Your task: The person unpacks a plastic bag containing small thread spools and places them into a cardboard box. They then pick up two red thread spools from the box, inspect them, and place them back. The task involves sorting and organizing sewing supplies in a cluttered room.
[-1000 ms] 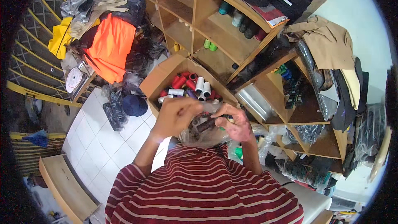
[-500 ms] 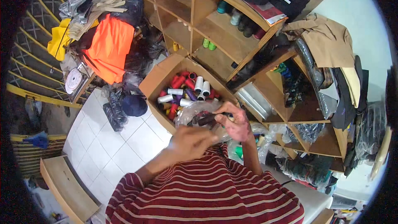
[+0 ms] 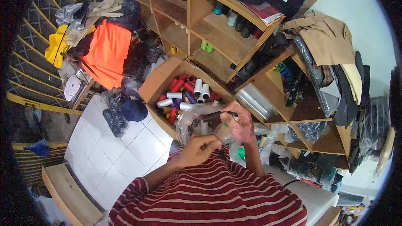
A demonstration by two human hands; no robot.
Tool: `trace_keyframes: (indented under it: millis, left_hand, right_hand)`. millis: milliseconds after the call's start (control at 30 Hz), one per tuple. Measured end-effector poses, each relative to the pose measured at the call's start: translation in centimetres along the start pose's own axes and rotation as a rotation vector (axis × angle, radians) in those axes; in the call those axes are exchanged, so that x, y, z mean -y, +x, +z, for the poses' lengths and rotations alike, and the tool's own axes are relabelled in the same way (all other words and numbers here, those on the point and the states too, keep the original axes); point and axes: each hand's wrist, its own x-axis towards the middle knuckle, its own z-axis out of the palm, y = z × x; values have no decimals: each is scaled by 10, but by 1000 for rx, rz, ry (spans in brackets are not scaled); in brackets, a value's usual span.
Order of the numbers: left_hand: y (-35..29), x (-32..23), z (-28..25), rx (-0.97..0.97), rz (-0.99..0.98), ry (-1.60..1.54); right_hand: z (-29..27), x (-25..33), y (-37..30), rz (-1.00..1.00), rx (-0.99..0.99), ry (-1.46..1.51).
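Observation:
My right hand (image 3: 240, 125) grips a dark spool of thread (image 3: 214, 116), held lengthwise over the near side of the cardboard box (image 3: 161, 75). Lower and to the left, my left hand (image 3: 199, 150) is closed in a pinch, fingertips together; anything between them is too small to see. A clear plastic bag (image 3: 184, 119) lies crumpled under the spool at the box's near edge. Inside the box are red spools (image 3: 176, 85), white spools (image 3: 198, 86) and purple spools (image 3: 189, 97), piled loosely.
Wooden shelving (image 3: 217, 33) with thread cones stands behind the box. Another shelf unit (image 3: 289, 119), draped with a tan garment (image 3: 322, 37), is at the right. Orange cloth (image 3: 108, 54) lies at the left, above a dark blue round item (image 3: 135, 111) on white floor tiles (image 3: 134, 144).
My left hand, blurred before, has drawn down from the spool and slowed. My right hand stays near the same place with the dark spool, which now shows more fully.

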Motion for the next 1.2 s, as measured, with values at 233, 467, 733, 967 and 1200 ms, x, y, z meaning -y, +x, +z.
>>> trace_keyframes:
  millis: [233,467,733,967,1200]
  left_hand:
    - [48,-41,-74,-272,243,401]
    - [37,52,-19,-240,33,21]
    - [8,-26,-29,-32,364,371]
    - [58,-8,-61,-324,123,372]
    - [4,16,9,-21,-15,74]
  right_hand:
    - [7,2,-3,45,188,50]
    - [10,15,-1,48,66,173]
    - [-1,0,-2,61,97,-87]
    - [12,17,-5,-27,163,100]
    - [7,17,-3,-72,-73,-38]
